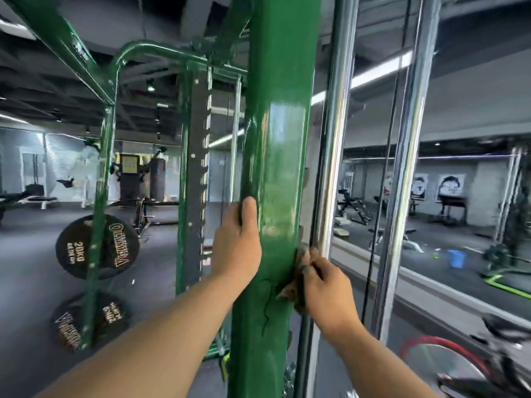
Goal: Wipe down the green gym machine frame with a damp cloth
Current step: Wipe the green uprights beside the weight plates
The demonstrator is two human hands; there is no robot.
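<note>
Left hand (235,248) grips green post (275,139) left edge; right hand (329,285) clutches cloth (303,261) at right edge, chrome rod (334,139) close.

Upright post (275,139): glossy green, pale scuffed patches. Cloth (298,294): mottled brown. Guide rods (333,139): mirror chrome. Weight plates (97,247): black with gold lettering. Bucket (457,258): blue. Floor (34,282): dark grey. Wall portraits (451,186): black on white. Wheel rim (457,346): red.

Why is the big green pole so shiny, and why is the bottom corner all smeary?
Head view: light glares off the glossy green post and the chrome bar beside it; the wide lens bows straight bars; the red-rimmed wheel shape at bottom right is blurred, and the cloth looks soft-edged.
</note>
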